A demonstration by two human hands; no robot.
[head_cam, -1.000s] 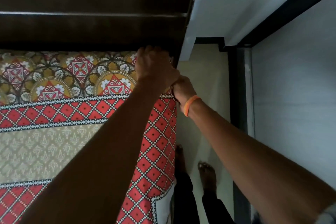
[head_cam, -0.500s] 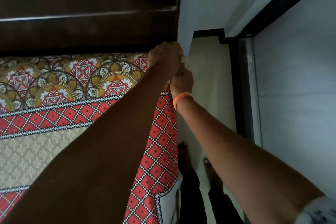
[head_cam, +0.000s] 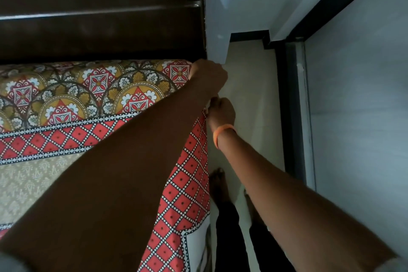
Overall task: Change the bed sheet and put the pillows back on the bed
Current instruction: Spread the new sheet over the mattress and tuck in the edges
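A patterned bed sheet (head_cam: 92,104) in red, yellow and beige covers the mattress, and its red diamond border hangs down the bed's right side. At the top right corner of the mattress, my left hand (head_cam: 208,76) reaches over the edge with its fingers curled down around the sheet corner. Just below it, my right hand (head_cam: 221,110), with an orange band on the wrist, pinches the sheet's hanging edge. The fingertips of both hands are hidden. No pillows are in view.
A dark wooden headboard (head_cam: 99,24) stands behind the mattress. A white wall corner (head_cam: 217,28) juts out next to it. My bare feet (head_cam: 218,183) stand on a narrow strip of pale floor between the bed and a dark-framed sliding door (head_cam: 293,106).
Both hands have moved right and down along the corner, and my right hand has dropped slightly apart from the left. The sheet now lies smoother over the corner.
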